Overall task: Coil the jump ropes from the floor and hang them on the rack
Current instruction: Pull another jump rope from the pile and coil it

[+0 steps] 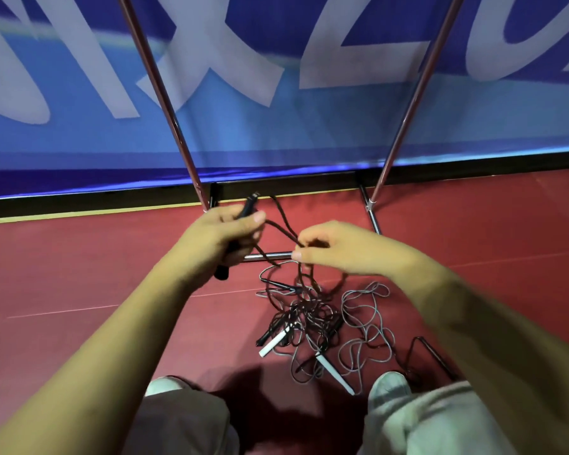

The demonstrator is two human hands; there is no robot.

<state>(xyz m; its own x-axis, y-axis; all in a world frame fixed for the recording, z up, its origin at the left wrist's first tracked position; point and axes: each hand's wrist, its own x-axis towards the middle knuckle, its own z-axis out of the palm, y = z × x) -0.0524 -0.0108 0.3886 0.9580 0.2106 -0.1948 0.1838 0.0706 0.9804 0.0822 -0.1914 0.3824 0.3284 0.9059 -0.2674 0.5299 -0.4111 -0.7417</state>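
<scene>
At the bottom edge are the person's knees in pale, soft trousers, with two light shoe tips showing past them on the floor. Just ahead, between the feet, lies a tangled pile of jump ropes: thin black cords knotted together, a looser grey cord looping off to the right, and two slim white handles poking out of the heap. Above the pile, the left hand is clenched round a black handle, thumb pressed along the top, with the handle's ends sticking out above and below the fist. The right hand has its fingers curled in, pinching the dark cord that runs across from the left hand; more of that cord trails down from it into the pile. The floor is smooth, matte red with faint pale seams. Behind the hands stands the rack, made of shiny metal tube: a low crossbar by the fingers and two thin uprights slanting out of view. Beyond it hangs a glossy blue banner with large white letters above a black strip.
</scene>
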